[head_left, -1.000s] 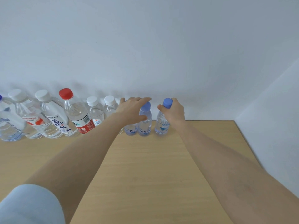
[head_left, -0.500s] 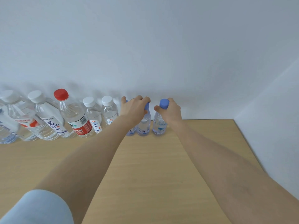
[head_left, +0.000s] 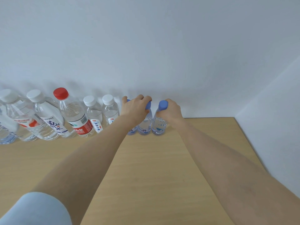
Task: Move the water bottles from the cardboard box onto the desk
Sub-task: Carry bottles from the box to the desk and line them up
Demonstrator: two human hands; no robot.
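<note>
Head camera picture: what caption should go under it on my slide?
Left hand and right hand grip blue-capped bottles at the end of a row on the desk.

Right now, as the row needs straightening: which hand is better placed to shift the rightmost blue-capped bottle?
Right. The right hand grips that rightmost bottle just below its cap; the left hand curls over the neighbouring bottles.

Clear water bottles point(head_left: 76, 117) upright, row along desk point(head_left: 146, 168) back edge; white, red, blue caps.
</note>
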